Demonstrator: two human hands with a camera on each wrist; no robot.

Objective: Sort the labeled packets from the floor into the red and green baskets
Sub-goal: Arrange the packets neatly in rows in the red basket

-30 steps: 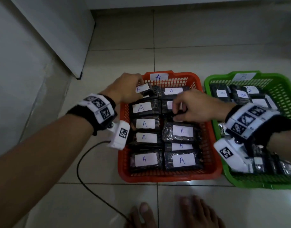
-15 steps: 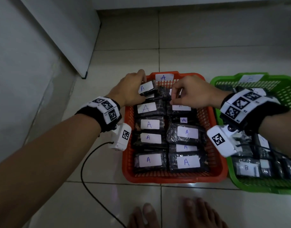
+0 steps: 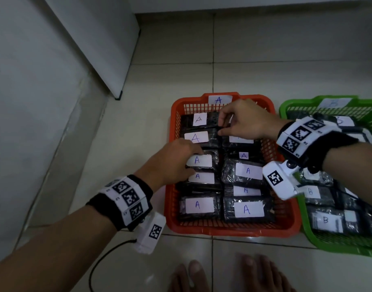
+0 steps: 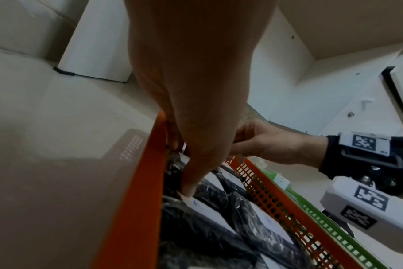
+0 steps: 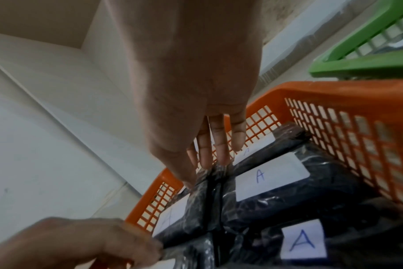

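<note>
The red basket (image 3: 168,207), tagged A, holds two columns of black packets with white A labels. My left hand (image 3: 188,162) grips the left end of the third A packet (image 3: 204,161) in the left column; in the left wrist view the thumb (image 4: 189,189) presses on its label. My right hand (image 3: 220,125) pinches the edge of a black packet (image 3: 212,119) at the far middle of the basket, thumb and fingers (image 5: 216,154) either side of that edge. The green basket (image 3: 284,106), tagged B, stands on the right with B packets (image 3: 326,220).
Both baskets sit side by side on a tiled floor. A white cabinet panel (image 3: 92,49) and a wall close off the left. My bare feet (image 3: 223,275) are just in front of the red basket, and a black cable (image 3: 100,262) runs from the left wrist.
My left hand left the far-left corner, where an A packet now lies, and came nearer to the third packet in that column. My right hand shifted slightly left at the far middle.
</note>
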